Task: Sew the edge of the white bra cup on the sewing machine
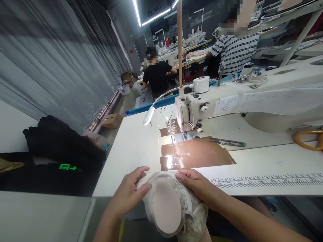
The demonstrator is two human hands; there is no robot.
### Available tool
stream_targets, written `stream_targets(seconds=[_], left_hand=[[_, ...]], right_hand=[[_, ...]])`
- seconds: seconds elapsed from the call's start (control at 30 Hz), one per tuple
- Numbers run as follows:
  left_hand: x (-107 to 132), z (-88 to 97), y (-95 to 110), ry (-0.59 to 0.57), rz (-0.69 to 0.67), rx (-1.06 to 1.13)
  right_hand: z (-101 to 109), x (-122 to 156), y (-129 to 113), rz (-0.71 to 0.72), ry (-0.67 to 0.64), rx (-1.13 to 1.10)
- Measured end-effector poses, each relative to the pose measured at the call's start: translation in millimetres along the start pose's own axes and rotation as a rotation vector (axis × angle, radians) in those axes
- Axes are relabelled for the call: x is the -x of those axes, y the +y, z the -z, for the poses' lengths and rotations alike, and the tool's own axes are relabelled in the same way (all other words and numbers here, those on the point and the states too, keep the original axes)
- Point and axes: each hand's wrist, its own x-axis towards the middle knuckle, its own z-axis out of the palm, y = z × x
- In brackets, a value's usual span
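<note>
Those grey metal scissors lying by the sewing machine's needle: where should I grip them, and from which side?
Grip the grey metal scissors at the loops beside the white sewing machine head, coming from above on the near side. They lie flat on the white table, blades pointing right, away from both hands.

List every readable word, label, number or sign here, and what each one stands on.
"YING": back wall sign, partly cut off.
"JUKI": far sewing machine, barely legible.
Green exit pictogram with arrow: no words.
Ruler strip numbers: too small.
Near sewing machine's label: blurred.
</note>
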Motion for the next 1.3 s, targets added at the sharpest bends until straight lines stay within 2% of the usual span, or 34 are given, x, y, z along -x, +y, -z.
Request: stream_targets(seconds=[0.17, 0.23, 0.33, 0.37, 0.47, 0.53, 0.6, 0.67, 0.73, 0.77, 0.8, 0.83, 0.9, 0.97, 1.0, 1.13, 1.2, 1.3], left_hand=[[7, -4.3, 5, -0.041, 0.112, 0.723], [3, -2.8, 7, 0.022, 0.137, 0.830], [-9, -3.5, 12, 0.144, 0.156, 0.776], [-14, -5.3, 14, 0.132, 0.155, 0.748], [-32, -13.8, 22, -0.020, 0.122, 0.732], [-46, -18.1, 26, -0.041, 0.101, 0.752], [-59, -18.8, 26, 0.081, 0.079, 0.662], [-66, -16.4, 20, 0.312, 0.000, 0.399], [-63, -13.4, 12, 0.515, -0.075, 0.130], [-58, -12.7, 8, 0.553, -0.077, 0.060], [-52, -13.0, 5, 0.530, -0.045, 0.046], [-46, -14.8, 3, 0.448, 0.005, 0.065], [-35, -23.0, 1, 0.207, 0.082, 0.150], [-31, -36.5, 4, 0.052, 0.106, 0.244], [-32, -44.1, 7, 0.048, 0.114, 0.303], [-46, -67.8, 22, 0.219, 0.134, 0.535], [-53, -72.8, 27, 0.242, 0.137, 0.607], [-62, -74.6, 29, 0.214, 0.154, 0.661]], right_hand=[[7, 0, 3, -0.029, -0.051, -0.127], [12, 1, 3, -0.047, -0.048, -0.146], [18, 0, -1, -0.086, -0.071, -0.160], [19, -1, -3, -0.091, -0.100, -0.155], [17, -7, -11, -0.067, -0.154, -0.090], [15, -12, -15, -0.020, -0.135, -0.037], [15, -16, -17, 0.022, -0.117, -0.039], [17, -18, -17, 0.034, -0.101, -0.075], [21, -19, -16, 0.019, -0.053, -0.118], [23, -20, -15, 0.017, -0.020, -0.138], [25, -20, -14, 0.019, 0.010, -0.157], [26, -20, -13, 0.028, 0.035, -0.174], [26, -21, -12, 0.050, 0.055, -0.198], [26, -22, -12, 0.051, 0.023, -0.188], [26, -23, -13, 0.047, -0.004, -0.167], [28, -25, -18, 0.043, -0.052, -0.010], [30, -26, -20, 0.058, 0.011, 0.080], [33, -29, -21, 0.016, 0.195, 0.218]])
